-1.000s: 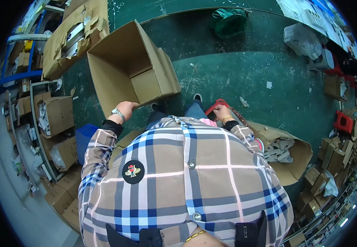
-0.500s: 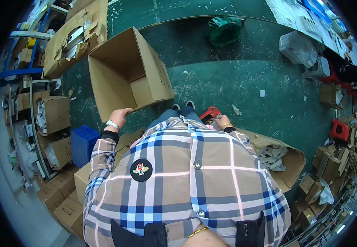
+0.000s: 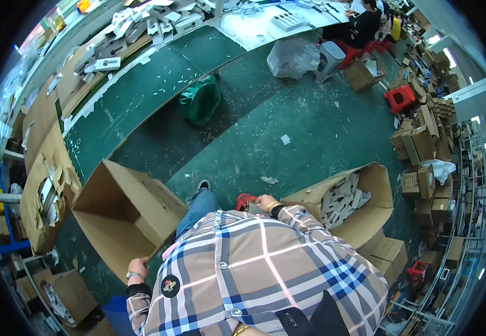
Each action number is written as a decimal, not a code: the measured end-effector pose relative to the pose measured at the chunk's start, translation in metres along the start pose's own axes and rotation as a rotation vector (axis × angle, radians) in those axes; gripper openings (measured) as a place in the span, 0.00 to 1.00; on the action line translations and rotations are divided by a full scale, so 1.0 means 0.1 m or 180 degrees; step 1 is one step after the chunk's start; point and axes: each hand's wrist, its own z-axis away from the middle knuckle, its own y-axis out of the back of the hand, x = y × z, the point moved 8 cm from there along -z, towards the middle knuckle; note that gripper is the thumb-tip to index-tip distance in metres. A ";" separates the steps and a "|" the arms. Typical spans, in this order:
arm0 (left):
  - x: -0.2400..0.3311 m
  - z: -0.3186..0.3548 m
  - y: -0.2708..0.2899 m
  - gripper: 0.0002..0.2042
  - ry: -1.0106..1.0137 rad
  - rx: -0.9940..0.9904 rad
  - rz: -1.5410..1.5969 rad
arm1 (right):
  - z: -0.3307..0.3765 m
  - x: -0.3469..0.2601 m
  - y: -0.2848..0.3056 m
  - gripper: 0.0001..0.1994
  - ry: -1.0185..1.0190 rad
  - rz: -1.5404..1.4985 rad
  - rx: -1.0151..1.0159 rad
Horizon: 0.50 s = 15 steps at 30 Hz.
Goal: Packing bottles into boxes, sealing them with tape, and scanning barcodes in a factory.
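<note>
A large open cardboard box (image 3: 159, 204) stands on the floor at my left, its mouth facing me and up. My left hand (image 3: 138, 267), with a metal watch at the wrist, is closed on the box's near rim. My right hand (image 3: 265, 203) is in front of my body, its fingers closed around a red plastic tool (image 3: 245, 200). That tool is mostly hidden by the hand and shirt, so its kind is unclear. Next to my right arm is a second open cardboard box (image 3: 381, 193), holding many pale flat pieces (image 3: 344, 201).
A long green-topped table (image 3: 159, 73) carries heaps of white parts (image 3: 159, 19). A green bag (image 3: 201, 101) is under its edge. A plastic bag (image 3: 293, 57) and a grey stool (image 3: 330, 59) stand farther off, near a seated person (image 3: 360, 28). Stacked boxes (image 3: 416, 140) line the right.
My view has turned to the right, so the left box and table have shifted left. The right box shows more. Both hands keep their holds.
</note>
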 end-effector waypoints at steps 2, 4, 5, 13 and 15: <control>-0.37 -0.19 -0.03 0.17 0.0020 -0.0382 0.0154 | -0.02 0.23 0.07 0.11 -0.0232 0.0052 -0.0064; -0.49 -0.37 0.04 0.22 -0.0125 -0.0695 -0.0549 | -0.06 0.37 0.20 0.11 -0.0491 -0.0014 -0.0065; -0.61 -0.44 0.17 0.26 0.0325 -0.1017 -0.0560 | -0.12 0.45 0.29 0.12 -0.0653 -0.0048 -0.0216; 0.51 -1.20 2.13 0.47 0.0769 0.1321 0.1324 | -1.61 0.17 1.25 0.11 -0.0485 -0.0577 -0.0315; 1.01 -1.52 1.95 0.42 0.1472 0.1145 0.1891 | -2.29 0.01 1.51 0.10 -0.0117 -0.0928 -0.0346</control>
